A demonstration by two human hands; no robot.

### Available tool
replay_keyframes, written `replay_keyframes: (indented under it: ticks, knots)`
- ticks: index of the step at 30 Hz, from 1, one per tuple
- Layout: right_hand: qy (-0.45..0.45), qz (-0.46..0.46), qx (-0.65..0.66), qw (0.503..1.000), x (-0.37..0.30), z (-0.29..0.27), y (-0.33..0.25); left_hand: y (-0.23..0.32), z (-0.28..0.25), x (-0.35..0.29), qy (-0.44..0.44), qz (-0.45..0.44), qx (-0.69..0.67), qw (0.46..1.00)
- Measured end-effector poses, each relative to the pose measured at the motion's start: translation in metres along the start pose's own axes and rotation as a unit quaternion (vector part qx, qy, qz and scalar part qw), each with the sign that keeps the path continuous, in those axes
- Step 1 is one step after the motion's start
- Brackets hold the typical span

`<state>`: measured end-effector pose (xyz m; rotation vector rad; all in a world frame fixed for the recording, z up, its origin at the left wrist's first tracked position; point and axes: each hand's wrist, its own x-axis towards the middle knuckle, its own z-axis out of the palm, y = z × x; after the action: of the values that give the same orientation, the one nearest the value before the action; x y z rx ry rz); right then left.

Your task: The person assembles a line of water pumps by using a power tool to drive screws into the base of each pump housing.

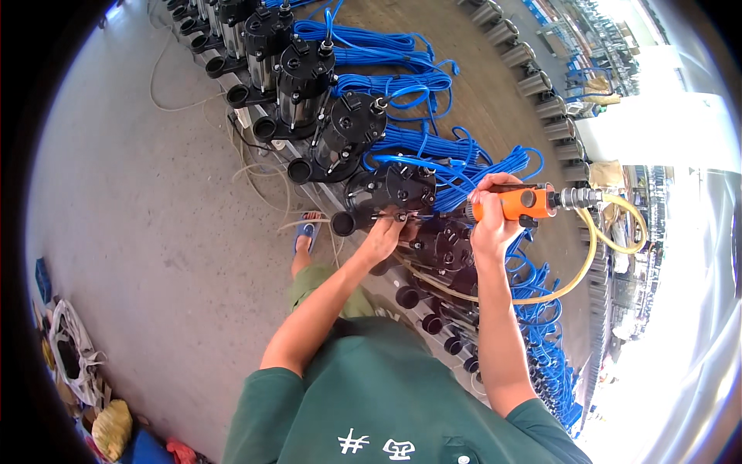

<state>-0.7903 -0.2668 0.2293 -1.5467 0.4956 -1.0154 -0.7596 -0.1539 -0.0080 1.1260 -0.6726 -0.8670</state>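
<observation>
My right hand [495,220] is wrapped around an orange air screwdriver [524,203], held level with its tip pointing left. A metal coupling [578,198] joins its rear end to a yellow air hose [591,251]. My left hand [382,236] is closed at the side of a black pump [390,185], fingertips by a small bolt or rod end in line with the screwdriver. What those fingers hold, if anything, is too small to make out. Next to it, nearer me, stands another dark pump [444,251].
More black pumps with steel bodies [305,81] continue the row to the far left. Coils of blue cable [433,143] lie along their right side. Steel cylinders [533,81] line up farther right. A thin pale hose [267,174] trails over the grey floor; bags [112,429] lie lower left.
</observation>
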Motion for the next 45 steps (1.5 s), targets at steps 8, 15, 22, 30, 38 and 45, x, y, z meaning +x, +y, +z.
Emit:
replay_keyframes:
  ticks: [8,15,22,30,38,45]
  knots:
    - [-0.01,-0.049,-0.045,0.998,-0.005,0.006,-0.021,0.046,0.047,-0.078,0.229,0.08,0.243,0.939]
    - [0.0,-0.197,-0.005,0.98,-0.047,0.003,-0.132,0.04,0.032,-0.11,0.153,0.142,0.442,0.873]
    - [0.032,-0.134,0.022,0.99,-0.081,-0.037,-0.129,0.045,0.045,-0.105,0.066,0.019,0.426,0.902]
    - [-0.008,-0.06,0.011,0.998,-0.094,-0.053,-0.062,0.056,0.082,-0.096,0.239,-0.05,0.061,0.968]
    - [-0.056,-0.017,0.055,0.997,-0.098,-0.057,-0.033,0.054,0.059,-0.109,0.172,-0.028,0.399,0.9]
    - [-0.08,0.005,-0.003,0.997,-0.092,-0.056,-0.038,0.068,0.053,-0.075,0.183,0.082,0.492,0.847]
